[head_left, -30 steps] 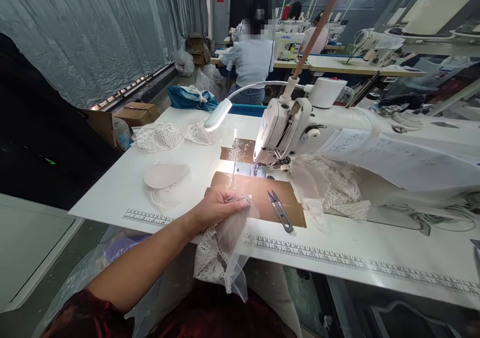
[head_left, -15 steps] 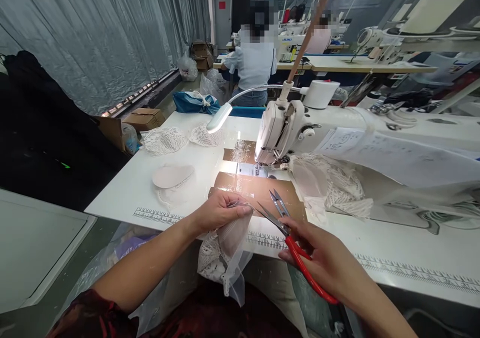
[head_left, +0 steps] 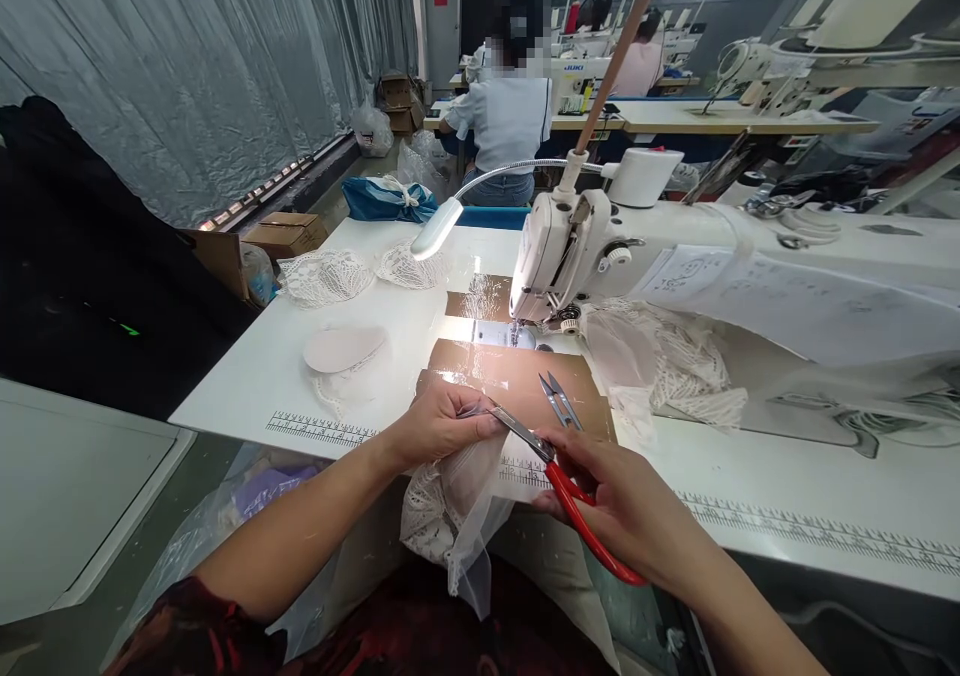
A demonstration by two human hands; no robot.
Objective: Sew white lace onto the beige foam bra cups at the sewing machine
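Note:
My left hand (head_left: 435, 422) is closed on a bunch of white lace and sheer fabric (head_left: 450, 506) that hangs over the front edge of the sewing table (head_left: 247, 376). My right hand (head_left: 626, 501) grips red-handled scissors (head_left: 559, 481), and their blade tips reach the fabric pinched at my left fingertips. A small pair of thread snips (head_left: 559, 401) lies on the brown plate just beyond the scissors. The white sewing machine (head_left: 600, 246) stands behind, its lamp (head_left: 437, 228) lighting the needle area.
Lace pieces (head_left: 326, 276) and a pale foam cup (head_left: 341, 349) lie on the table's left half. More lace (head_left: 675, 371) is piled under the machine arm. A person (head_left: 506, 121) sits at another machine further back. Cardboard boxes (head_left: 289, 233) stand by the curtain.
My right hand came into view with the red scissors and moved left, bringing the blades to the fabric held in my left hand. My left hand stayed put.

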